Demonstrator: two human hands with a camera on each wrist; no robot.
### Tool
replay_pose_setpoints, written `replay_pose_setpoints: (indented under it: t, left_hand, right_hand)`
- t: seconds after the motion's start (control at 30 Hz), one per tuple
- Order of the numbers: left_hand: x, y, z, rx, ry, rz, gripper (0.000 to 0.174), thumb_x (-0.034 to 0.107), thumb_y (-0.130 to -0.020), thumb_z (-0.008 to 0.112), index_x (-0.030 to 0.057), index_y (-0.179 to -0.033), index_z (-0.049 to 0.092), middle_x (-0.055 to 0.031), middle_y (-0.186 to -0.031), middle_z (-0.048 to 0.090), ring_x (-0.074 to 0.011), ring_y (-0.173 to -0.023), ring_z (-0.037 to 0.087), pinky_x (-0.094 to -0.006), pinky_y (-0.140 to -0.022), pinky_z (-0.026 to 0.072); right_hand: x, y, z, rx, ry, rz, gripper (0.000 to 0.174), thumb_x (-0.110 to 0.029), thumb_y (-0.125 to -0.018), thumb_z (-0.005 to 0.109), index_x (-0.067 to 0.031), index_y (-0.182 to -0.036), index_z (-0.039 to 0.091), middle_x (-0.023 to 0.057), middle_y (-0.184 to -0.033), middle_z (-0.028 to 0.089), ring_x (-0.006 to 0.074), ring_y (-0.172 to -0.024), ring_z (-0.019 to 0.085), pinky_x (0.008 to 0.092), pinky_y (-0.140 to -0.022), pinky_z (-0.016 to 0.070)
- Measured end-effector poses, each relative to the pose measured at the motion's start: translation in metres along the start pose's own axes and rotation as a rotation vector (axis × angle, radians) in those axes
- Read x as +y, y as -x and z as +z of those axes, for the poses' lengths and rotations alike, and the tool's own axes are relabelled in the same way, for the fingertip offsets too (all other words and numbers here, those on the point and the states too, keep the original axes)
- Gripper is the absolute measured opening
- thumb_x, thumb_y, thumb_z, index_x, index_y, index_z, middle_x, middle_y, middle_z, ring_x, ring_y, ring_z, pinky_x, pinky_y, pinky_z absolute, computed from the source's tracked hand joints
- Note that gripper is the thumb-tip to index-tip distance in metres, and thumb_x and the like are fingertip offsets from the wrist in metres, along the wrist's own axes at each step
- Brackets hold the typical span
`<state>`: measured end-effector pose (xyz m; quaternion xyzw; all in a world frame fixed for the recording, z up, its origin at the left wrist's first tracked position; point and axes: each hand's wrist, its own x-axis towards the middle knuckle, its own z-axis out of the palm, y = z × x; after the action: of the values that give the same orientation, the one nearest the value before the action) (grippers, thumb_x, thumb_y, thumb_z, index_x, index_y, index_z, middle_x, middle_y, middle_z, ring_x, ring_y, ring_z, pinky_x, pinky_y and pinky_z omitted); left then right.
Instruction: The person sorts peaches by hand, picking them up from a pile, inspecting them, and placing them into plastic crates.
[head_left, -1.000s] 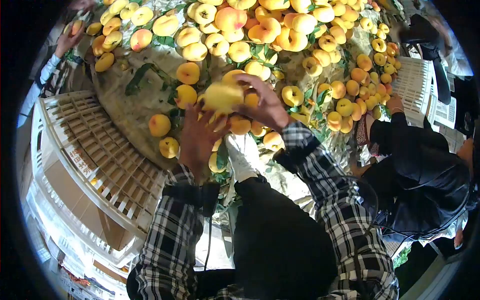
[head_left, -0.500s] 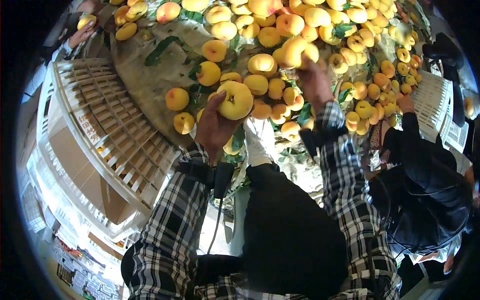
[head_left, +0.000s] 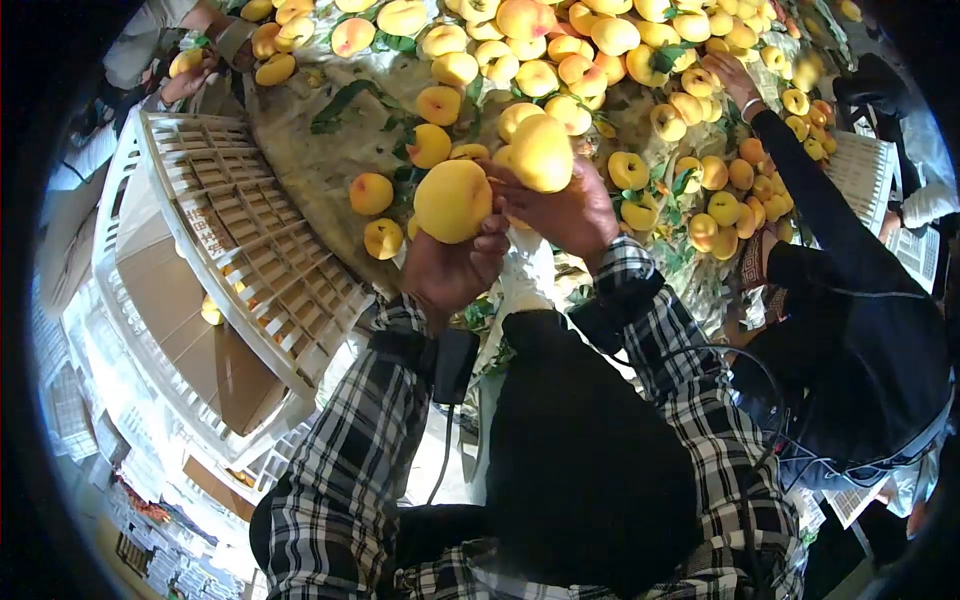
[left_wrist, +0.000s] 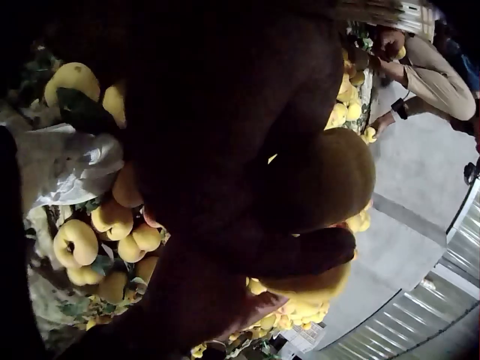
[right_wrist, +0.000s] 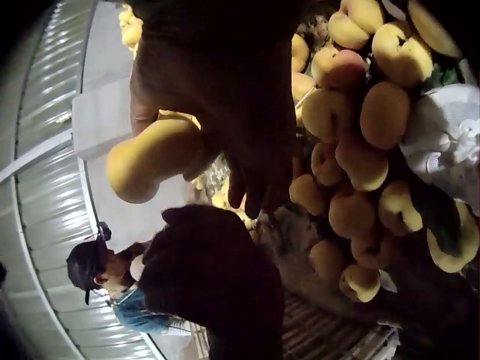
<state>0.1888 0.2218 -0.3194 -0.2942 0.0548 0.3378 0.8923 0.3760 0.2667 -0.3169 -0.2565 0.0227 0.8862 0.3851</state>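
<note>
My left hand [head_left: 447,272] grips a yellow flat peach [head_left: 453,202], its smooth side turned up to the head camera. Close beside it, my right hand [head_left: 578,215] holds another yellow flat peach [head_left: 541,153], fingers curled under it. The two peaches are side by side above the heap, and the fingertips of both hands nearly meet between them. In the right wrist view the right hand's peach [right_wrist: 154,161] juts out past the thumb. Dark shadow covers most of the left hand [left_wrist: 225,150] in its own wrist view, with the peach [left_wrist: 337,180] beyond its fingers.
Loose peaches [head_left: 615,36] with leaves lie heaped on a pale sheet [head_left: 310,150]. At left stands a slatted plastic crate [head_left: 270,250] with cardboard inside. Another person's dark sleeve [head_left: 835,190] reaches into the heap from the right. A white shoe [head_left: 525,270] is under my hands.
My right hand has taken a peach from the heap and brought it back beside the left one. The left hand's peach has turned over from its dimpled side. The neighbour's arm has stretched over the heap.
</note>
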Motion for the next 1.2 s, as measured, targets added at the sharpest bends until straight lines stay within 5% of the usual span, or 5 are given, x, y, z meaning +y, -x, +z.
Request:
replay_pose_setpoints:
  t: [0.2, 0.3, 0.6, 1.0, 1.2]
  left_hand:
    - [0.011, -0.008, -0.028, 0.226, -0.494, 0.071, 0.040, 0.038, -0.096, 0.042, 0.0039, -0.115, 0.053, -0.0074, -0.097, 0.059, -0.0179, -0.080, 0.060, -0.0280, -0.064, 0.0512]
    - [0.005, -0.011, -0.008, 0.626, -0.920, 0.485, 0.041, 0.038, -0.097, 0.043, 0.0048, -0.120, 0.051, -0.0086, -0.107, 0.059, -0.0189, -0.091, 0.062, -0.0304, -0.071, 0.0537]
    - [0.002, -0.019, 0.013, 0.539, -1.042, 0.534, 0.051, 0.023, -0.087, 0.065, 0.0053, -0.129, 0.042, -0.0094, -0.118, 0.054, -0.0207, -0.102, 0.059, -0.0353, -0.087, 0.0508]
    - [0.007, -0.001, 0.005, 0.217, -0.658, 0.351, 0.054, 0.028, -0.091, 0.059, 0.0004, -0.132, 0.037, -0.0157, -0.131, 0.046, -0.0277, -0.122, 0.047, -0.0420, -0.107, 0.0379]
    - [0.006, -0.011, 0.011, 0.244, -0.708, 0.484, 0.051, 0.030, -0.090, 0.062, 0.0093, -0.131, 0.040, -0.0075, -0.120, 0.052, -0.0219, -0.113, 0.053, -0.0392, -0.096, 0.0465]
  right_hand:
    - [0.012, -0.001, 0.000, -0.168, -0.031, -0.094, 0.054, -0.040, -0.092, 0.049, -0.0091, -0.135, 0.039, 0.0120, -0.129, 0.049, 0.0271, -0.118, 0.048, 0.0427, -0.103, 0.0361]
    - [0.011, -0.003, -0.001, -0.057, 0.019, -0.119, 0.055, -0.039, -0.092, 0.050, -0.0083, -0.135, 0.038, 0.0112, -0.131, 0.048, 0.0260, -0.118, 0.048, 0.0427, -0.104, 0.0354]
    - [0.002, 0.002, 0.010, 0.108, 0.421, -0.229, 0.052, -0.034, -0.095, 0.052, -0.0012, -0.133, 0.039, 0.0122, -0.128, 0.050, 0.0239, -0.121, 0.047, 0.0402, -0.104, 0.0367]
    - [-0.004, 0.013, 0.009, 0.288, 0.581, -0.342, 0.049, -0.026, -0.090, 0.063, -0.0011, -0.127, 0.043, 0.0096, -0.115, 0.057, 0.0191, -0.102, 0.060, 0.0316, -0.079, 0.0555]
    - [0.001, 0.009, -0.001, 0.349, 0.662, -0.290, 0.053, -0.033, -0.090, 0.061, -0.0010, -0.128, 0.043, 0.0104, -0.114, 0.058, 0.0188, -0.099, 0.061, 0.0299, -0.075, 0.0556]
